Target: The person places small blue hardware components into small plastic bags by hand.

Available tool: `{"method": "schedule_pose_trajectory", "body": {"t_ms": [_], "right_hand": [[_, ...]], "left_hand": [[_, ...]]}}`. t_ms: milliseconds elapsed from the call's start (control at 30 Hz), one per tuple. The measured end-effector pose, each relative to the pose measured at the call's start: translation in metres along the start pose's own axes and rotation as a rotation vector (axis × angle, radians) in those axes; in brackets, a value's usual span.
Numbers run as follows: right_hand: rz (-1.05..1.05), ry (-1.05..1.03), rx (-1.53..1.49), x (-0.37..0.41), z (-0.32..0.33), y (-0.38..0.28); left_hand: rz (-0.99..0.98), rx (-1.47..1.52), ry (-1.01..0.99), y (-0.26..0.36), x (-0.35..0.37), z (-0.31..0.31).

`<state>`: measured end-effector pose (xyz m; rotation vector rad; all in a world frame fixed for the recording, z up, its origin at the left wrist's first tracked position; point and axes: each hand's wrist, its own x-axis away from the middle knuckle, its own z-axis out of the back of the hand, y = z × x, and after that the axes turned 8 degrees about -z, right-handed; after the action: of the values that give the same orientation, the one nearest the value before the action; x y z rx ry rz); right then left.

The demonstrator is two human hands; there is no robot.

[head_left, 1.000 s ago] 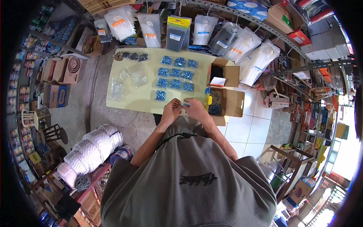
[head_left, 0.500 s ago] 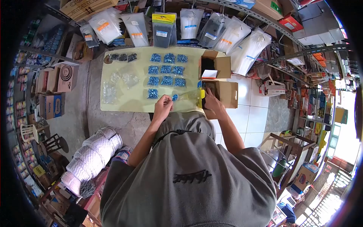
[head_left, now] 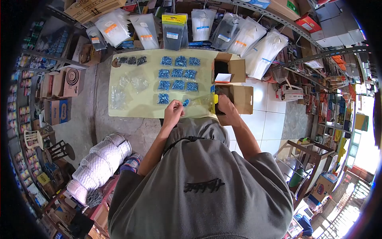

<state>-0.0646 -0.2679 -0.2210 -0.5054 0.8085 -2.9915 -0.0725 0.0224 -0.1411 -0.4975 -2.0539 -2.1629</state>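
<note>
Small blue packet (head_left: pixel 186 102) at table's (head_left: pixel 153 108) near edge, pinched in your left hand (head_left: pixel 174 111), fingers curled nearly closed. Filled packets (head_left: pixel 178 73) in rows just beyond; clear yellow-edged item (head_left: pixel 205 102) between it and near box (head_left: pixel 242 99). Your right hand was at the packet a second ago, now it's in that box, knuckles bunched. Fingertips hidden; can't tell opening or hold.
</note>
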Motion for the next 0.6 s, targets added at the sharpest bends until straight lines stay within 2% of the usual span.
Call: {"method": "schedule_pose_trajectory", "body": {"t_ms": [67, 100, 167, 200, 267, 300, 367, 400, 467, 533, 600], "right_hand": [[-0.221, -0.116, 0.044, -0.002, 0.006, -0.002], [-0.219, -0.117, 0.043, 0.001, 0.013, -0.008], [-0.217, 0.147, -0.247, 0.012, 0.027, -0.024], [-0.215, 0.146, -0.249, 0.012, 0.021, -0.021], [-0.446, 0.235, -0.614, 0.011, 0.000, -0.004], [-0.448, 0.235, -0.616, 0.015, 0.003, -0.009], [-0.741, 0.081, -1.514, 0.027, 0.023, -0.031], [-0.744, 0.084, -1.516, 0.030, 0.030, -0.041], [-0.841, 0.043, -1.915, 0.034, 0.039, -0.054], [-0.830, 0.057, -1.947, 0.032, 0.040, -0.052], [-0.819, 0.073, -1.979, 0.031, 0.039, -0.046]], "left_hand": [[0.013, -0.001, 0.001, 0.001, 0.000, 0.001], [0.008, -0.011, 0.000, 0.000, 0.001, 0.001], [0.003, -0.021, 0.004, 0.000, 0.002, 0.001], [0.004, -0.028, 0.003, 0.000, 0.002, 0.002], [0.007, -0.037, 0.001, -0.001, 0.003, 0.003], [-0.049, -0.136, 0.002, -0.003, 0.002, 0.003], [-0.104, -0.235, -0.001, -0.008, 0.000, 0.002], [-0.151, -0.310, 0.002, -0.012, 0.000, 0.002], [-0.201, -0.386, 0.001, -0.012, -0.001, 0.000], [-0.338, -0.536, 0.037, -0.005, -0.002, -0.002], [-0.358, -0.533, 0.035, 0.001, -0.003, -0.004]]}}
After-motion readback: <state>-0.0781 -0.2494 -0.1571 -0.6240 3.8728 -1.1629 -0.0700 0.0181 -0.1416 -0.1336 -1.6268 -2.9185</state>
